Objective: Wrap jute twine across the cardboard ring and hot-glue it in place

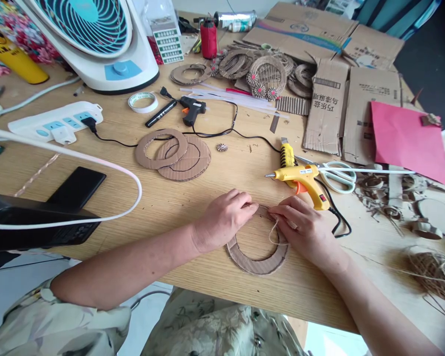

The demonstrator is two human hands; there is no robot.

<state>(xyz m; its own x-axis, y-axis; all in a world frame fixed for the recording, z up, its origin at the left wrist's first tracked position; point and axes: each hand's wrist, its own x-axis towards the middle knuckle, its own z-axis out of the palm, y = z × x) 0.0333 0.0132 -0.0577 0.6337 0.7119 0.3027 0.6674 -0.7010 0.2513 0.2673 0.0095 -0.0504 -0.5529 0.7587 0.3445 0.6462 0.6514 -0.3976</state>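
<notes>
A flat cardboard ring (257, 265) lies near the front edge of the table, between my two hands. My left hand (226, 220) is closed, its fingertips pinching the far rim of the ring. My right hand (306, 230) is closed in a pinch on thin twine (272, 231), close to the ring's far right rim. A loop of that twine hangs inside the ring's opening. From under my right hand the strand runs across the table to a ball of twine (435, 272) at the right edge. My fingers cover part of the ring's far side.
Beyond my right hand are a yellow glue gun (300, 178), a box cutter (287, 154) and scissors (339, 177). Cardboard discs (193, 165), a black glue gun (193, 109) and a tape roll (143, 102) lie farther back. A white cable (139, 188) arches at left, near a fan (107, 59).
</notes>
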